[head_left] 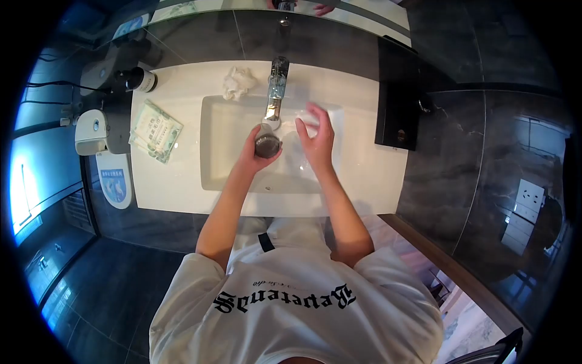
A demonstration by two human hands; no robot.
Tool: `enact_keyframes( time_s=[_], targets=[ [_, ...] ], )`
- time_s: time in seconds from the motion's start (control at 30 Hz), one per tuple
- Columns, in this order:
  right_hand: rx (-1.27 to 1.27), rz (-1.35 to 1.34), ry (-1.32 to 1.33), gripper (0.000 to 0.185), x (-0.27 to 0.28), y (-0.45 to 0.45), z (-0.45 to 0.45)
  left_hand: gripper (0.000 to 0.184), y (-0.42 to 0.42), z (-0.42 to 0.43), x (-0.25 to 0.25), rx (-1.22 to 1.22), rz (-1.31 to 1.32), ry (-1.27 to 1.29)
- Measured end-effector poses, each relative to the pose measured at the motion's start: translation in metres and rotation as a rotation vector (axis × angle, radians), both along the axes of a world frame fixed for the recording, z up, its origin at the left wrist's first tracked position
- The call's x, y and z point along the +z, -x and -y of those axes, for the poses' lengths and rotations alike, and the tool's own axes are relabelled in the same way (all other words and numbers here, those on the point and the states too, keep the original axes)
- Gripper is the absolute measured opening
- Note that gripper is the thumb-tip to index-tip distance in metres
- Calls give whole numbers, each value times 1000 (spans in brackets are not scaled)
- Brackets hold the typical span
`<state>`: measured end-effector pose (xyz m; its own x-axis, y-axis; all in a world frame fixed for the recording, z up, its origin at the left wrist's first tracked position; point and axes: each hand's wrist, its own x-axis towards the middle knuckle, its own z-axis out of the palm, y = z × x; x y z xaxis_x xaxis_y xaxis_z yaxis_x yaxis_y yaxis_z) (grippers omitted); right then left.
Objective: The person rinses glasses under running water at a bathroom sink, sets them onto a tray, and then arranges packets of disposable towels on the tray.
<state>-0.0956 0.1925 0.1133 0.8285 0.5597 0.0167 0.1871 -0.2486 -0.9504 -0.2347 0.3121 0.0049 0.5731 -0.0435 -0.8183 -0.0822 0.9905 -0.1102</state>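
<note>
Inverted black lettering on the person's white shirt point(291, 333) reads approximately "Repetends"; the green Chinese characters on the packets point(156, 131), lying on the left counter, and the print on the blue label point(113, 184) farther left are too small to read. The left hand point(257, 159) grasps a small round container point(267, 145) over the basin point(230, 176), just to the near side of the faucet point(277, 79); the right hand point(319, 139) has its fingers parted, and whether it holds the pale translucent patch point(309, 125) there cannot be told. A white bath puff point(238, 83) and a dark bottle point(141, 79) occupy the far left; a black box point(397, 97) bounds the right. Bare counter point(167, 188) extends left of the basin to the near edge, beside the torso
</note>
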Motion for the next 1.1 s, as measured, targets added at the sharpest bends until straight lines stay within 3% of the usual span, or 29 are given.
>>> enact_keyframes(
  time_s=[0.07,0.13,0.23,0.47,0.53,0.6,0.7,0.9,1.1],
  targets=[
    [33,110,-118,40,13,-19,-22,57,-10,-6,-27,77,33,110],
    [263,493,-33,50,24,-32,-44,60,-20,-11,-31,190,51,226],
    [359,531,27,56,7,-42,-64,63,-33,-23,-26,219,44,334],
    [249,747,50,41,0,-42,-81,65,-47,-32,-34,251,99,377],
    [247,749,60,40,0,-41,-82,67,-47,-35,-41,273,123,361],
    [243,750,69,39,0,-43,-83,72,-44,-42,-49,228,202,569],
    [246,737,27,38,-2,-44,-84,75,-43,-44,-59,173,325,557],
    [273,722,12,38,2,-49,-84,73,-55,-47,-50,152,192,528],
    [275,682,24,40,6,-47,-86,73,-56,-45,-54,177,237,559]
  ],
)
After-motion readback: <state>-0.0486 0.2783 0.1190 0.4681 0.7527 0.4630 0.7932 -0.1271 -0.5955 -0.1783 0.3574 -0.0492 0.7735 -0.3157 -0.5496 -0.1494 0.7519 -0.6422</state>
